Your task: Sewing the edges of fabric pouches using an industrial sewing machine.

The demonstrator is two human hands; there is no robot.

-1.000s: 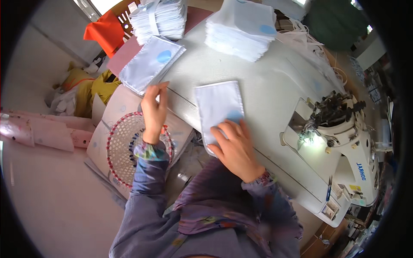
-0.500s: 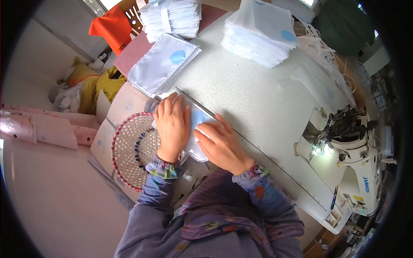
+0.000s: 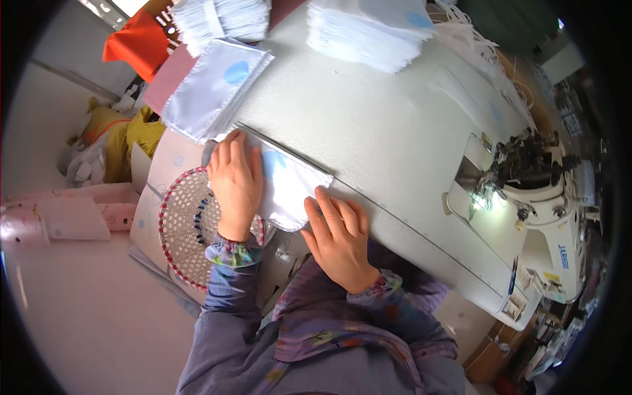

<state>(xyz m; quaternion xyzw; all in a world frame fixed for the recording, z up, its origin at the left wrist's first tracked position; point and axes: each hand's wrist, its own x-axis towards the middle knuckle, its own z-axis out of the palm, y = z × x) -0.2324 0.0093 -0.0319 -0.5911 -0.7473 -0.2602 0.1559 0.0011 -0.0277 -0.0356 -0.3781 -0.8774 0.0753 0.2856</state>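
One pale grey worktable (image 3: 395,131) fills the centre. One white sewing machine (image 3: 526,210) sits right of centre. Three stacks of white fabric pieces along the top: (image 3: 217,92), (image 3: 224,16), (image 3: 368,29). One round woven basket (image 3: 187,230) at left. One white fabric piece with blue spot (image 3: 289,187) lies at the table's near edge, centre frame. Left hand (image 3: 236,184) and right hand (image 3: 339,237) both press flat on it, fingers extended, nothing gripped.

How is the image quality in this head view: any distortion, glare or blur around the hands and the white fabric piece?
Head view: strong fisheye bend, with a black rim at the corners and the table edge curving. Left hand and right hand look sharp on the white fabric piece. The sewing machine lamp makes a small bright glare; daylight blows out at the top left.
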